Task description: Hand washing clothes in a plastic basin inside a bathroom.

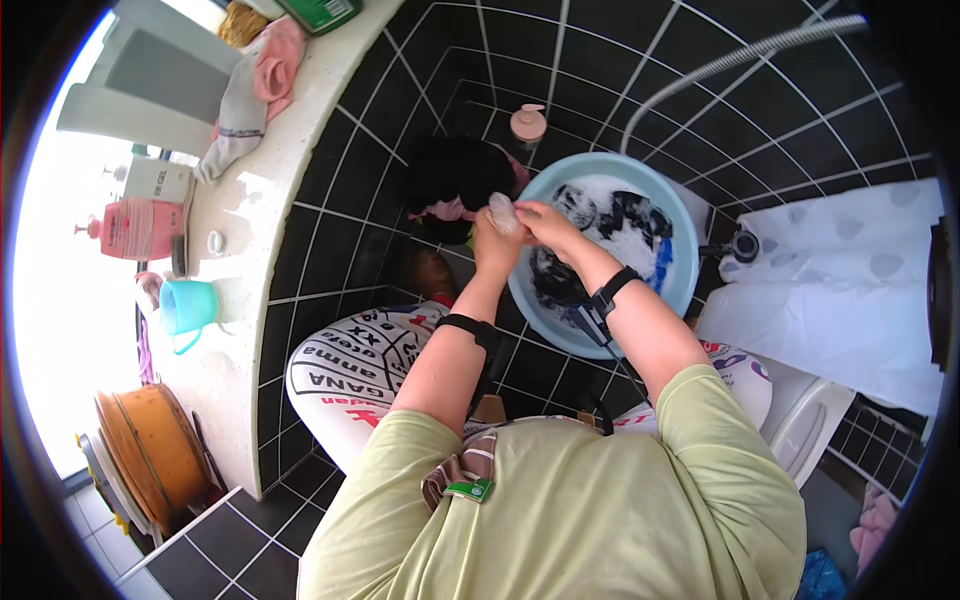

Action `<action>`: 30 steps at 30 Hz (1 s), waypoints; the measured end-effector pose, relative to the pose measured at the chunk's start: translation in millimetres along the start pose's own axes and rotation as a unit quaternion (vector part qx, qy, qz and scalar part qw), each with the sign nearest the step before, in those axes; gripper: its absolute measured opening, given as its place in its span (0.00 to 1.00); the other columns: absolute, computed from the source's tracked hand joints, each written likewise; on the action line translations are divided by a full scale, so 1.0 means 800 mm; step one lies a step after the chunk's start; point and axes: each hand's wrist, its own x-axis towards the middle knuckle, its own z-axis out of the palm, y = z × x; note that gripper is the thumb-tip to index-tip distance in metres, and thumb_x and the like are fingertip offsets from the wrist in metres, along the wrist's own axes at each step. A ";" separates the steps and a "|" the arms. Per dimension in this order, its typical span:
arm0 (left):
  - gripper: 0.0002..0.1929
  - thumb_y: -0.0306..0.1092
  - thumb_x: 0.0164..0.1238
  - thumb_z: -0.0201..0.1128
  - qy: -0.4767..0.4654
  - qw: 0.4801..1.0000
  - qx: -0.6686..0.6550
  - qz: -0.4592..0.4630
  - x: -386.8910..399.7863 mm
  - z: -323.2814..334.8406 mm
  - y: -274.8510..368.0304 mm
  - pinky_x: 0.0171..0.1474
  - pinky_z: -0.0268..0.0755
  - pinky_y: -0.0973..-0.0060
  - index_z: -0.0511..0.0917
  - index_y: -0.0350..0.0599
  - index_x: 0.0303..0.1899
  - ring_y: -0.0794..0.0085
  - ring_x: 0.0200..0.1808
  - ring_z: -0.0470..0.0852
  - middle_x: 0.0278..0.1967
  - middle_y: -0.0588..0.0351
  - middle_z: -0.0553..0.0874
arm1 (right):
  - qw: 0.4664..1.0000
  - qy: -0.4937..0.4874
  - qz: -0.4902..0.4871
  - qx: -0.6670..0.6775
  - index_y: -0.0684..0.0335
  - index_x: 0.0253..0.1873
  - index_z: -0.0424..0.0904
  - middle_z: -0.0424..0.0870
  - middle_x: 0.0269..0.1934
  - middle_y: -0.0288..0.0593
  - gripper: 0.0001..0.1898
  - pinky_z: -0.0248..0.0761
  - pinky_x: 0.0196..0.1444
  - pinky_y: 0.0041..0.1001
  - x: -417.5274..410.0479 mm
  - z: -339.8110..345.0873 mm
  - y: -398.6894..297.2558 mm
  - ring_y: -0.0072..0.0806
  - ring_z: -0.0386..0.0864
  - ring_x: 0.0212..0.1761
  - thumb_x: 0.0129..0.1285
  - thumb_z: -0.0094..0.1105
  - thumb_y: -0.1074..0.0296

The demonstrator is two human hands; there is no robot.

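My left hand (496, 238) grips a small whitish, crumpled item (505, 214), perhaps thin plastic or cloth; its exact kind cannot be told. The fingers of my right hand (546, 227) pinch the edge of the same item, beside the left hand. Both hands are over the left rim of a light blue plastic basin (680, 251). Inside the basin, dark cloth (559, 277) and a blue piece of cloth (663, 264) lie in sudsy water. A dark heap of cloth with pink parts (454, 176) lies left of the basin, just beyond my left hand.
A pink pump bottle (528, 124) stands behind the basin. The pale counter (259, 247) at left bears socks (238, 135), a pink pump bottle (142, 229) and a turquoise cup (187, 307). A metal shower hose (720, 67) hangs along the tiled wall. A white curtain (832, 300) is at right.
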 end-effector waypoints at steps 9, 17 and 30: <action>0.51 0.42 0.50 0.77 0.194 0.979 0.010 0.063 0.075 -0.049 0.005 0.71 0.54 0.56 0.52 0.43 0.72 0.35 0.72 0.56 0.69 0.26 0.54 | 0.988 -0.015 -0.153 0.014 0.65 0.70 0.66 0.73 0.66 0.47 0.23 0.59 0.69 0.28 0.033 0.051 -0.029 0.32 0.68 0.69 0.77 0.45 0.60; 0.20 0.24 0.53 0.68 0.004 0.982 0.063 0.176 0.012 0.082 -0.009 0.62 0.66 0.60 0.79 0.48 0.51 0.46 0.60 0.72 0.57 0.41 0.73 | 0.915 0.181 -0.053 -0.357 0.58 0.56 0.79 0.85 0.46 0.45 0.13 0.74 0.49 0.33 -0.017 -0.161 0.133 0.38 0.83 0.46 0.69 0.53 0.67; 0.47 0.60 0.44 0.77 -0.379 0.792 0.470 0.085 -0.032 0.172 -0.039 0.61 0.72 0.56 0.67 0.59 0.69 0.48 0.65 0.71 0.67 0.44 0.68 | 0.821 0.129 0.041 -0.555 0.48 0.57 0.79 0.81 0.50 0.47 0.27 0.71 0.59 0.37 -0.094 -0.187 0.205 0.44 0.75 0.59 0.49 0.75 0.57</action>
